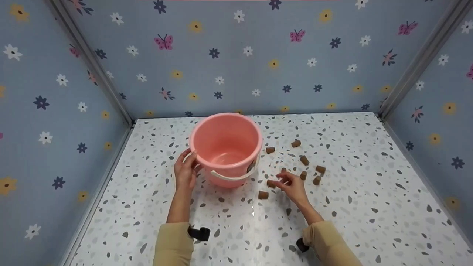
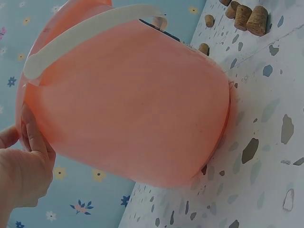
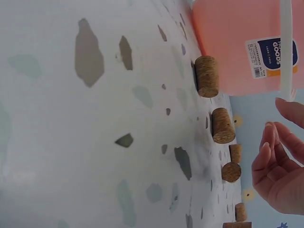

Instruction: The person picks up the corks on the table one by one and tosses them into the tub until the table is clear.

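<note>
A pink bucket (image 1: 225, 147) stands on the speckled table, its white handle (image 1: 236, 177) hanging down over the near side. My left hand (image 1: 186, 171) grips the bucket's left rim, thumb over the edge and fingers against the outer wall; the left wrist view shows the same hand (image 2: 28, 161) at the rim. Just right of the bucket, my right hand (image 1: 293, 187) hovers over brown corks, such as one cork (image 1: 271, 183) near its fingertips. In the right wrist view, thumb and fingers (image 3: 270, 137) are apart with nothing between them. The bucket's visible inside holds nothing.
Several more corks lie scattered to the right, among them a cork (image 1: 263, 194) nearest me and a cork (image 1: 296, 143) at the back. A label (image 3: 270, 54) is on the bucket's side. Flowered panels (image 1: 244, 55) enclose the table (image 1: 229, 236) at the back and sides.
</note>
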{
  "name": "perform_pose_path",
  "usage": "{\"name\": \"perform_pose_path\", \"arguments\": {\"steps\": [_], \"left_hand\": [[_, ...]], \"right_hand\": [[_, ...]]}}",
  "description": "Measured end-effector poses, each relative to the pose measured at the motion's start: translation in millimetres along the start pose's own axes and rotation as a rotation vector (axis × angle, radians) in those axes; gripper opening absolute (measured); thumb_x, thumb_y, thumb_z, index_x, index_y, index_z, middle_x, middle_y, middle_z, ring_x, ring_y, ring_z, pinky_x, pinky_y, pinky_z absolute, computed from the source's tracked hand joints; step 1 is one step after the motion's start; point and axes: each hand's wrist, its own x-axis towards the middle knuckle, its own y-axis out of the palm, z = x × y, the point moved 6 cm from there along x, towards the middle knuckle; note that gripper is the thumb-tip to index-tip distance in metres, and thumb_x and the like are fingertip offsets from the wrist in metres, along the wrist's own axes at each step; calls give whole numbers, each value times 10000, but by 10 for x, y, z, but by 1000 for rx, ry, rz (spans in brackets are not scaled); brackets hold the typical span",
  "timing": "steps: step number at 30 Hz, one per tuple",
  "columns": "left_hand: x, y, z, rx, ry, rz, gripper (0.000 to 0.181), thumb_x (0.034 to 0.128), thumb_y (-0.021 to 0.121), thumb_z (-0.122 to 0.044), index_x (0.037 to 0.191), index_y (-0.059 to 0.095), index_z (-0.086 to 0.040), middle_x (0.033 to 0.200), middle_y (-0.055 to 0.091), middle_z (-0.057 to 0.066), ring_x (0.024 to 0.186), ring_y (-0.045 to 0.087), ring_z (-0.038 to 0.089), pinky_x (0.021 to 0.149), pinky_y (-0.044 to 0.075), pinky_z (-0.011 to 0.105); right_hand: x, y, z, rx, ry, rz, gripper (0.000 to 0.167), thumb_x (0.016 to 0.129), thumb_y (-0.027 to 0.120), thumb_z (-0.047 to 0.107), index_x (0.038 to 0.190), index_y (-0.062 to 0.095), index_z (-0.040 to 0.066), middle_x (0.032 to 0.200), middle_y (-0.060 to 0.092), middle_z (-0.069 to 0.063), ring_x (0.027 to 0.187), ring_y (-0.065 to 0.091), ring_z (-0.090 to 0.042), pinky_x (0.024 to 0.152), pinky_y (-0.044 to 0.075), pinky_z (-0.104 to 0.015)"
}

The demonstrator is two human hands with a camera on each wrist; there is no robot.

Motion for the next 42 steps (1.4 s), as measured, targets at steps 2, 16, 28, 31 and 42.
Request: {"name": "perform_pose_path", "arguments": {"steps": [2, 16, 28, 31, 42], "left_hand": [[54, -40, 54, -5, -3, 2, 553, 738, 725, -262, 1222, 495, -127, 1111, 567, 148, 904, 587, 243, 728, 510, 355], [-327, 270, -294, -3, -53, -28, 532, 761, 707, -200, 1230, 474, -104, 1088, 576, 139, 884, 590, 222, 730, 511, 332], [-786, 648, -732, 14, -72, -45, 507, 797, 665, -139, 1239, 437, -38, 1103, 535, 185, 892, 565, 230, 740, 505, 305], [-941, 770, -882, 20, -94, -61, 452, 831, 618, -105, 1230, 420, -28, 1028, 563, 139, 810, 573, 165, 715, 508, 276], [-609, 486, -588, -32, -24, 1, 417, 795, 663, -114, 1162, 494, -13, 987, 584, 188, 765, 601, 205, 640, 524, 301]], "right_hand": [[4, 13, -44, -16, 18, 6, 241, 749, 707, 106, 958, 639, 7, 731, 588, -42, 632, 548, -174, 509, 454, -223], [31, 103, -289, -74, 229, 90, 327, 737, 720, 128, 1019, 602, 12, 707, 575, -59, 543, 504, -130, 464, 407, -240], [81, 141, -346, -121, 297, 103, 311, 729, 723, 115, 998, 598, 22, 690, 553, -53, 532, 486, -126, 464, 388, -226], [82, 148, -339, -136, 289, 97, 295, 729, 720, 105, 984, 601, 18, 672, 547, -49, 516, 481, -122, 456, 384, -226], [81, 176, -330, -187, 296, 102, 246, 734, 704, 83, 958, 613, 39, 670, 554, -43, 528, 501, -125, 453, 395, -224]]}}
